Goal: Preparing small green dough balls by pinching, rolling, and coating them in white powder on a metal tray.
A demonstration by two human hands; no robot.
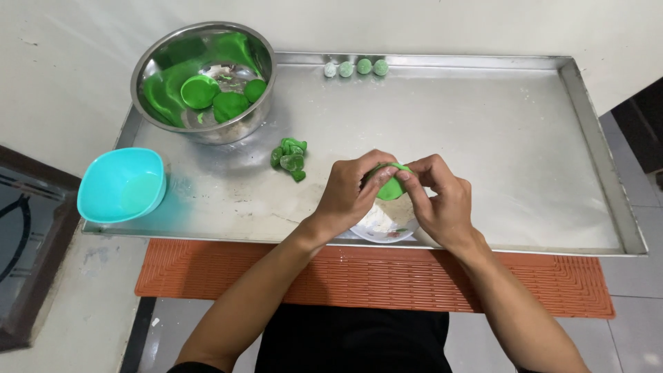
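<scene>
Over a small white plate [384,228] at the near edge of a steel tray [483,138], the left hand [349,193] and right hand [442,200] pinch a green dough piece [390,186], both grips closed on it. Four green balls [356,68] line the tray's far rim; a steel bowl [204,79] holds more dough.

Both forearms reached forward and angled inward, bare to the elbow, so that the two hands met at the middle. The left hand [347,192] curled palm-right, its fingers bent in a closed grip (thumb on top). The right hand [442,200] mirrored it, fingertips pinched together against the left's.
</scene>
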